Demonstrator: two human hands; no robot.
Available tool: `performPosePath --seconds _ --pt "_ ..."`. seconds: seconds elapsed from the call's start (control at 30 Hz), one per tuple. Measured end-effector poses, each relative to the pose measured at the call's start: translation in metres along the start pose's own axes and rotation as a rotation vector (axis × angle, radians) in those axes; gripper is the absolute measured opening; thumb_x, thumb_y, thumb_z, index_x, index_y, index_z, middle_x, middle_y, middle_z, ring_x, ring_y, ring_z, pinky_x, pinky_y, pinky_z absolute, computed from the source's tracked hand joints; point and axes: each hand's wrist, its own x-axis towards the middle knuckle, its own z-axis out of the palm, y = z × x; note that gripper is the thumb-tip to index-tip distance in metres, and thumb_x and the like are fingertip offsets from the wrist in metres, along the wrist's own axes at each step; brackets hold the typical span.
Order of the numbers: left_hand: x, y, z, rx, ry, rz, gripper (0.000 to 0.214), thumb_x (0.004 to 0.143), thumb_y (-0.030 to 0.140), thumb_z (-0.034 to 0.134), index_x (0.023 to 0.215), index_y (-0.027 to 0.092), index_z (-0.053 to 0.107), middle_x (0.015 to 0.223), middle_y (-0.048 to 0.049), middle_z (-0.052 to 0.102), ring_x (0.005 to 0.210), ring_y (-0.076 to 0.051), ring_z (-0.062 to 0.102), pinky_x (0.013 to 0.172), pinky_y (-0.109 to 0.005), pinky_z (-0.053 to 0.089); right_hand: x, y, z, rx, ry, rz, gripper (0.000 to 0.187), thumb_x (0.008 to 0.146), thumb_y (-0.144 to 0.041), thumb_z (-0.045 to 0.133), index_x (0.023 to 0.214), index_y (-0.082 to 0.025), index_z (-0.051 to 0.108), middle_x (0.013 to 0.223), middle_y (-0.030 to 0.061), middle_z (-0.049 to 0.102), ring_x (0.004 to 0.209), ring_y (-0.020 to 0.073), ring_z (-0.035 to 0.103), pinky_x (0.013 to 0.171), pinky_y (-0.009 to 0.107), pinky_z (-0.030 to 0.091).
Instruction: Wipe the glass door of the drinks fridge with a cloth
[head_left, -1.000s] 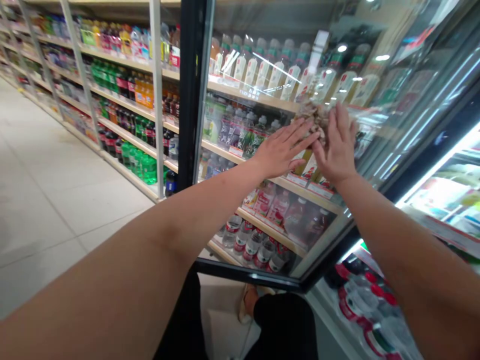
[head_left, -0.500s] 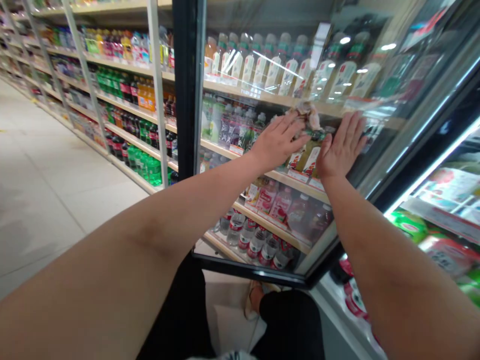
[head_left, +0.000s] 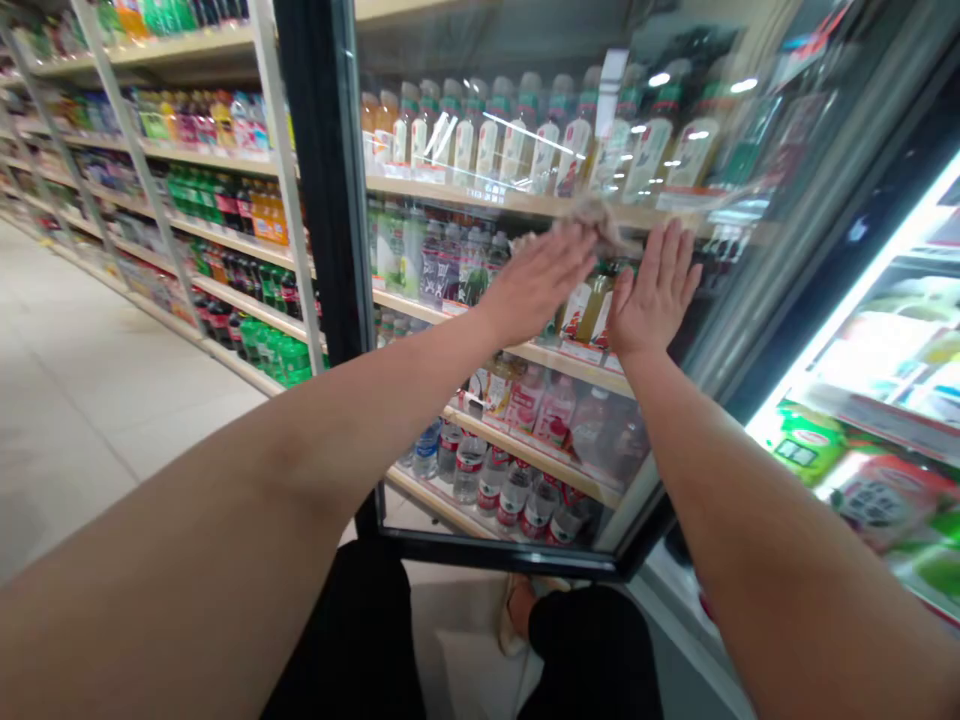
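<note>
My left hand (head_left: 536, 285) lies with its fingers stretched over a crumpled, pale brownish cloth (head_left: 604, 222), pressing it against the glass door (head_left: 495, 552) of a fridge. The cloth sticks out past the fingertips and is blurred; the part under the palm is hidden. Just to the right, my right hand (head_left: 654, 290) rests flat on the same glass, fingers up and slightly apart, with nothing in it. The door stands swung open, its dark frame around the pane, and bottles show through the glass.
Behind the glass, shelves hold rows of bottles (head_left: 517, 150). More drink shelves (head_left: 217, 240) run along the left beside a pale tiled floor (head_left: 112, 400). At right, the lit fridge interior holds green packages (head_left: 806, 440). My shoe (head_left: 511, 625) is below the door.
Both hands remain against the glass, my left still on the cloth, which is now more blurred. The view has shifted, so the door and shelves sit further left.
</note>
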Motion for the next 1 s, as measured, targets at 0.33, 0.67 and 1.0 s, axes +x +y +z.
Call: performPosePath --seconds 0.33,0.67,1.0 --pt "0.021 -0.018 -0.008 0.004 0.13 -0.348 0.064 0.099 0.012 0.03 0.163 0.014 0.03 0.171 -0.0067 0.024 0.161 -0.029 0.005 0.131 -0.059 0.019 0.001 0.0 0.002 0.02 0.012 -0.008 0.065 0.107 -0.038 0.02 0.165 -0.011 0.023 0.173 0.0103 0.019 0.162 0.0256 0.011 0.132 0.057 0.01" --pt "-0.021 -0.037 -0.03 -0.003 0.094 -0.277 0.057 0.107 0.037 0.031 0.163 0.025 0.03 0.172 0.0024 0.021 0.161 -0.024 0.006 0.131 -0.055 0.016 0.001 0.002 0.005 -0.022 0.047 -0.016 0.063 0.107 -0.038 0.022 0.166 -0.015 0.025 0.171 0.0082 0.023 0.161 0.0256 0.018 0.13 0.057 0.016" --pt "-0.038 -0.054 -0.042 -0.007 -0.033 -0.116 0.053 0.109 0.034 0.028 0.161 0.028 0.036 0.169 0.0038 0.031 0.16 -0.023 0.014 0.134 -0.053 0.018 0.0 0.002 0.007 -0.02 0.076 -0.024 0.063 0.107 -0.039 0.022 0.164 -0.014 0.029 0.171 0.0086 0.025 0.161 0.0261 0.019 0.131 0.055 0.016"
